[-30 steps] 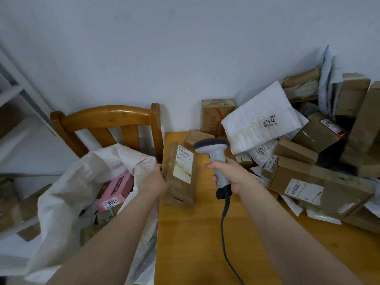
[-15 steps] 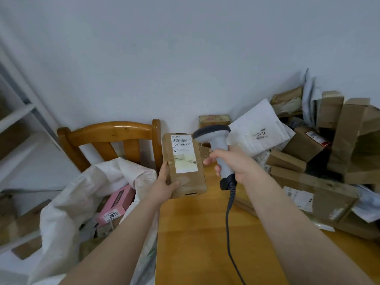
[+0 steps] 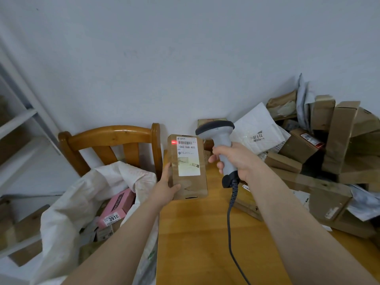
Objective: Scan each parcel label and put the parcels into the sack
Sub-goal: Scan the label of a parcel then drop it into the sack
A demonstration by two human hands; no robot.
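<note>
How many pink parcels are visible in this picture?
1. The pink parcel lies inside the white sack, left of the table; others may be hidden deeper inside.

A plain, pale grey-white painted wall (image 3: 185,58) fills the view from 10 through 12 to 2 o'clock, softly and evenly lit. At 9 o'clock stands a glossy honey-brown wooden chair (image 3: 111,134) with a curved top rail and upright slats, a bright glare along the rail. A white open shelving unit (image 3: 18,122) lines the edge at 8 to 9 o'clock. A smooth orange-brown wooden table top (image 3: 195,233) spreads at 6 o'clock, just beside the chair
</note>
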